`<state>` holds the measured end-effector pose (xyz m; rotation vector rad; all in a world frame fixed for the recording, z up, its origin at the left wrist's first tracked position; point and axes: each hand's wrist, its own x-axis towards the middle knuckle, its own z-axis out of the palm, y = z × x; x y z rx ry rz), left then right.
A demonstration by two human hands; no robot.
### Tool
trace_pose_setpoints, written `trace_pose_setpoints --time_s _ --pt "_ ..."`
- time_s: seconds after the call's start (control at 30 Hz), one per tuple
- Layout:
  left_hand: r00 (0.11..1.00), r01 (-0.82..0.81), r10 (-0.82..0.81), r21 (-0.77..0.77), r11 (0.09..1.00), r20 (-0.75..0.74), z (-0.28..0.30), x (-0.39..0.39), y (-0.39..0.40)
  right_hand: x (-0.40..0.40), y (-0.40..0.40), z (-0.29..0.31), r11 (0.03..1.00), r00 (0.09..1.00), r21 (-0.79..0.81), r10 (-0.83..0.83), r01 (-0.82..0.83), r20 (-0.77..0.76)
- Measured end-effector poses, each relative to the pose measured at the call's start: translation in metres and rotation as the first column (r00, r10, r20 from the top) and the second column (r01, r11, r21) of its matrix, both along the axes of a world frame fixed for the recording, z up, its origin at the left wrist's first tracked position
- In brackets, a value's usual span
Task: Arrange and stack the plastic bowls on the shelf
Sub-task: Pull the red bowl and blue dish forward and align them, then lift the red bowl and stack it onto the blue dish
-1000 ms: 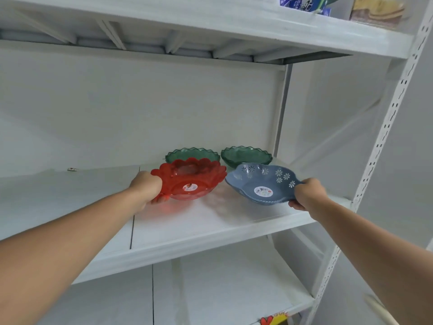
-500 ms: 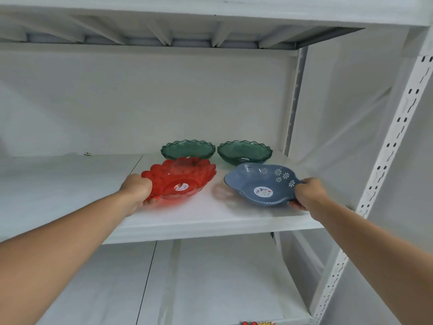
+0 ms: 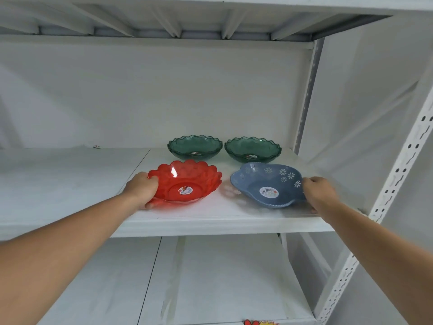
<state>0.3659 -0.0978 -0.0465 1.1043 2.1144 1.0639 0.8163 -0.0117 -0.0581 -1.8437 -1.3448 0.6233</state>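
A clear red scalloped bowl sits on the white shelf, and my left hand grips its left rim. To its right lies a blue bowl with white flower prints; my right hand holds its right edge. Both bowls carry a round sticker inside. Behind them, two green wavy-rimmed bowls stand side by side near the back wall, the left green bowl and the right green bowl, apart from each other and from the front pair.
A perforated white upright frames the shelf's right side. A grey post stands at the back right corner. Another shelf board lies below, and ribs of the upper shelf run overhead. A small scrap lies at the back left.
The view has tilted down, so the shelf top shows more. Both bowls now look lowered onto the shelf board; each hand keeps its grip on its bowl's rim.
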Motion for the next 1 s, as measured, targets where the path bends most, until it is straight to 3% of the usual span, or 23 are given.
trace_pose_setpoints --time_s 0.07,0.17,0.3,0.63,0.83,1.0 --pt "0.967 -0.043 0.035 -0.026 0.999 -0.252 0.005 -0.007 0.001 0.003 0.001 0.008 0.999 0.975 0.036 -0.013 0.005 0.224" --pt "0.934 -0.009 0.046 0.104 0.994 -0.356 0.023 -0.015 0.001 0.002 -0.002 0.028 0.992 0.939 0.089 0.057 -0.092 0.340" --pt "0.930 0.081 0.001 0.208 0.975 -0.368 0.050 -0.021 0.001 -0.015 -0.011 0.054 0.969 0.918 0.106 0.174 -0.225 0.356" --pt "0.945 0.142 -0.073 0.196 0.970 -0.320 0.046 -0.030 -0.019 -0.085 -0.028 0.056 0.870 0.818 0.027 0.453 -0.493 0.354" --pt "0.936 0.149 -0.100 0.121 0.981 -0.338 0.032 -0.041 -0.048 -0.118 -0.027 0.053 0.746 0.666 -0.063 0.627 -0.663 0.405" --pt "0.917 0.202 -0.176 0.037 0.979 -0.359 0.013 -0.045 -0.061 -0.141 -0.030 0.041 0.685 0.538 -0.174 0.681 -0.707 0.496"
